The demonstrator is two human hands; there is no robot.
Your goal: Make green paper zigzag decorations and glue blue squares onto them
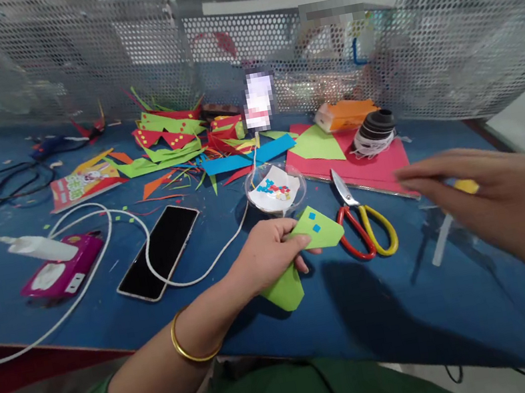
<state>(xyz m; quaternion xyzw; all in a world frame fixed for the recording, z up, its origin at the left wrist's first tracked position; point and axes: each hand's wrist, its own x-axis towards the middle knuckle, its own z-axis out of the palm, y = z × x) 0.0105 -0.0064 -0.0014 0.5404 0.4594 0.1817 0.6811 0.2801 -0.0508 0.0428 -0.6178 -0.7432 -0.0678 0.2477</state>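
A light-green paper cutout (319,230) with two small blue squares on it is pinched between the thumb and fingers of my left hand (272,252). Its other half hangs below the palm. My right hand (497,202) is raised over the table at the right, thumb and fingertips pressed together; whatever is between them, if anything, is too small to make out. Just beyond the cutout stands a clear bowl (303,194) holding white paper (263,198) with small blue and red pieces on it. Scissors (367,229) with one red and one yellow handle lie between my hands.
A black phone (160,252), a purple power strip (66,268) and a white cable lie left. Red and green paper masks (164,132) and scraps are heaped behind. Red sheets (328,164), a black spool (373,133) and an orange packet (347,114) lie back right, before a perforated metal panel (152,60).
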